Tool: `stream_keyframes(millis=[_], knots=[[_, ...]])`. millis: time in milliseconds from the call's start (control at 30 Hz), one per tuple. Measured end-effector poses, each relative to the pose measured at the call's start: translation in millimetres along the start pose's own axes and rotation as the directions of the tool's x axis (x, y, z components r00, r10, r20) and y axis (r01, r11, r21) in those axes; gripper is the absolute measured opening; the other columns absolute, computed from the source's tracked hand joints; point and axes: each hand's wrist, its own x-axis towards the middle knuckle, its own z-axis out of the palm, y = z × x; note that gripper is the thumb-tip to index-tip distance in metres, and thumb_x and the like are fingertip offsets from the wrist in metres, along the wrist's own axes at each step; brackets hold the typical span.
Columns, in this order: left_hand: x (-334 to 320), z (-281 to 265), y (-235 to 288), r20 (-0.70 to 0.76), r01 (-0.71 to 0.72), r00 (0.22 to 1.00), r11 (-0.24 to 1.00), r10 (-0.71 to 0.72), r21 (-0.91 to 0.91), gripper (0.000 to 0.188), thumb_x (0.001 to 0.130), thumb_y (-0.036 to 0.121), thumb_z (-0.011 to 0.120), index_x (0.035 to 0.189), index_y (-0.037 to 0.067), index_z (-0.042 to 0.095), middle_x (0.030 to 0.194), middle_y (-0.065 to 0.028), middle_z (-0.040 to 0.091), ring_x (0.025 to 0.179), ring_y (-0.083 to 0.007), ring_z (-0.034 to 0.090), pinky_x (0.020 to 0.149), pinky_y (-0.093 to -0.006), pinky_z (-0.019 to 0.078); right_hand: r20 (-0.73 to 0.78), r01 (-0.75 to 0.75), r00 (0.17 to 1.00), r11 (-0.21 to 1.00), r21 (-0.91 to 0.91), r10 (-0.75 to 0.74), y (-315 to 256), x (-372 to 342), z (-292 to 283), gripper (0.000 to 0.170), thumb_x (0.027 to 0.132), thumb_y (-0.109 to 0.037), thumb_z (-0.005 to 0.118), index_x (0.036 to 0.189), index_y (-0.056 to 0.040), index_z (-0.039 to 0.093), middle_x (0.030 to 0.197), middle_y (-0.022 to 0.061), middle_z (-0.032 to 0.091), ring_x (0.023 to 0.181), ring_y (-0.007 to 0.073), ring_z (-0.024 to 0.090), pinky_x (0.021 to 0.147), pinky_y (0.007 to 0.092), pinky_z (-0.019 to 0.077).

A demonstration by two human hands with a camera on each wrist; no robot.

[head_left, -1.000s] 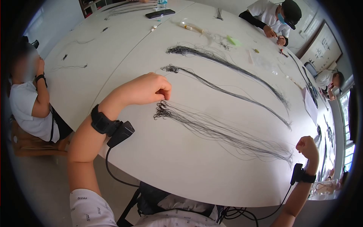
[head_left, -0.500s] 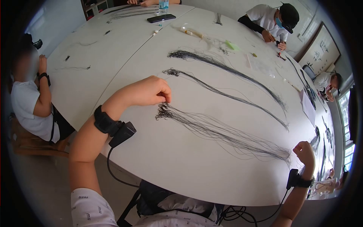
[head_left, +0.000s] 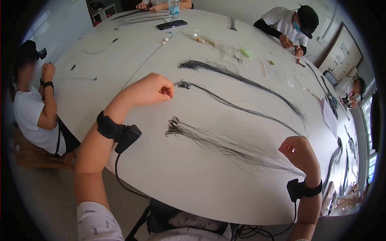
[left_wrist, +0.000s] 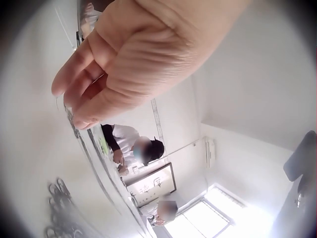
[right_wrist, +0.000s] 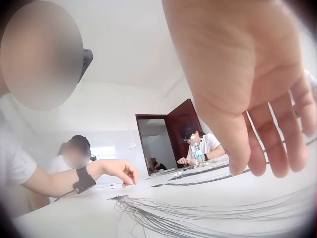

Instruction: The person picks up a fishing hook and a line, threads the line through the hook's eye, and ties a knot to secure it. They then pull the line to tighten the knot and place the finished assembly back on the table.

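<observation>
My left hand [head_left: 155, 90] hovers bent at the wrist above the table, left of the middle bundle of dark strands [head_left: 241, 102]. Its fingers [left_wrist: 72, 96] are loosely bent, with the thumb tip apart from the index tip. A fine curved line shows beside the index tip; whether the hand holds it, I cannot tell. Curled hook-like ends [head_left: 175, 127] of the nearest bundle [head_left: 237, 149] lie below this hand. Over that bundle's right end is my right hand [head_left: 299, 154], its fingers [right_wrist: 280, 144] hanging relaxed in the right wrist view with nothing visible in them.
A thicker dark bundle [head_left: 245, 80] lies farther back. Beyond it are a green piece [head_left: 247, 52], clear plastic [head_left: 280, 75], a phone [head_left: 172, 25] and a bottle [head_left: 173, 10]. White paper [head_left: 329, 116] and more strands are at right. Several people sit around the table.
My right hand has moved left and inward from beyond the nearest bundle's right end. My left hand has lifted away from that bundle's hook-like ends. The bundles appear slightly lower in the head view.
</observation>
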Motion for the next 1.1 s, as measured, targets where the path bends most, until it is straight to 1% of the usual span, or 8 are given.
stream_keyframes(millis=[33, 133, 200, 300, 367, 500, 767, 1100], knots=[[2.9, -4.8, 0.0, -0.031, 0.114, 0.993, 0.993, -0.114, 0.008, 0.012, 0.074, 0.005, 0.065, 0.084, -0.001, 0.063, 0.072, -0.0089, 0.062, 0.066, -0.0174, 0.058, 0.061, -0.0299, 0.0472, 0.0, 0.018, 1.0, 1.0, 0.017, -0.018, -0.3, 3.6, 3.1, 0.013, 0.076, -0.012, 0.067, 0.075, 0.0001, 0.064, 0.07, 0.0114, 0.063, 0.063, 0.0227, 0.061, 0.06, 0.0311, 0.0482], [16.1, -12.0, -24.0, -0.126, 0.041, 0.992, 0.995, -0.029, 0.094, 0.011, 0.073, 0.006, 0.066, 0.081, -0.001, 0.063, 0.072, -0.011, 0.062, 0.066, -0.0189, 0.059, 0.063, -0.032, 0.0476, 0.001, 0.046, 0.999, 0.999, 0.014, -0.046, -12.6, 12.7, 6.7, 0.013, 0.076, -0.012, 0.068, 0.075, 0.0007, 0.064, 0.069, 0.0118, 0.063, 0.063, 0.0228, 0.061, 0.058, 0.0309, 0.048], [24.2, -12.4, -33.6, -0.152, 0.058, 0.987, 0.995, -0.045, 0.082, 0.011, 0.071, 0.007, 0.066, 0.078, -0.001, 0.063, 0.07, -0.0129, 0.062, 0.065, -0.0208, 0.059, 0.063, -0.0321, 0.0477, 0.016, 0.056, 0.998, 0.998, 0.025, -0.057, -14.3, 18.7, 10.1, 0.015, 0.076, -0.013, 0.068, 0.074, 0.0011, 0.064, 0.069, 0.0123, 0.063, 0.063, 0.0229, 0.062, 0.058, 0.0305, 0.0482], [36.0, -12.2, -44.8, -0.172, 0.109, 0.982, 0.984, -0.083, 0.144, 0.009, 0.07, 0.005, 0.066, 0.077, 0.0, 0.065, 0.071, -0.0101, 0.065, 0.065, -0.0171, 0.061, 0.061, -0.0291, 0.048, 0.081, 0.045, 0.996, 0.997, 0.056, -0.05, -15.5, 26.4, 14.2, 0.015, 0.077, -0.014, 0.068, 0.074, 0.0009, 0.065, 0.068, 0.0125, 0.063, 0.063, 0.0226, 0.062, 0.059, 0.0298, 0.0483], [42.4, -11.9, -49.4, -0.107, 0.103, 0.99, 0.989, -0.092, 0.103, 0.01, 0.069, 0.006, 0.066, 0.076, 0.0, 0.065, 0.071, -0.0101, 0.065, 0.063, -0.0175, 0.061, 0.058, -0.03, 0.048, 0.107, 0.065, 0.992, 0.996, 0.067, -0.072, -14.1, 28.9, 18.2, 0.016, 0.077, -0.014, 0.068, 0.073, 0.0008, 0.065, 0.067, 0.0119, 0.064, 0.063, 0.0218, 0.062, 0.059, 0.0293, 0.0483], [56.8, -6.0, -62.5, -0.132, 0.061, 0.99, 0.989, -0.043, 0.137, 0.009, 0.069, 0.006, 0.066, 0.076, 0.0, 0.065, 0.069, -0.0088, 0.064, 0.059, -0.0164, 0.06, 0.054, -0.0299, 0.0476, 0.164, 0.03, 0.985, 0.995, 0.097, -0.046, -14.5, 31.7, 18.6, 0.015, 0.077, -0.014, 0.068, 0.074, 0.0002, 0.065, 0.067, 0.0109, 0.064, 0.063, 0.0204, 0.061, 0.059, 0.0291, 0.0483], [65.4, -8.9, -46.7, 0.011, 0.263, 0.964, 0.961, -0.265, 0.089, 0.008, 0.07, 0.005, 0.068, 0.075, 0.001, 0.064, 0.068, -0.0059, 0.064, 0.054, -0.0122, 0.058, 0.047, -0.0263, 0.0476, 0.237, 0.031, 0.969, 0.982, 0.184, -0.075, -3.5, 38.0, 20.8, 0.015, 0.073, -0.014, 0.071, 0.073, -0.0006, 0.065, 0.064, 0.0078, 0.061, 0.06, 0.0162, 0.056, 0.057, 0.0279, 0.0454], [64.5, -5.2, -49.3, -0.002, 0.216, 0.976, 0.969, -0.217, 0.117, 0.009, 0.07, 0.006, 0.069, 0.075, 0.001, 0.064, 0.071, -0.0066, 0.065, 0.053, -0.0139, 0.059, 0.048, -0.0276, 0.0477, 0.233, 0.018, 0.97, 0.979, 0.204, -0.066, -2.3, 37.4, 21.3, 0.016, 0.072, -0.014, 0.073, 0.073, -0.0002, 0.064, 0.063, 0.0072, 0.06, 0.058, 0.0152, 0.054, 0.055, 0.0271, 0.0445]])
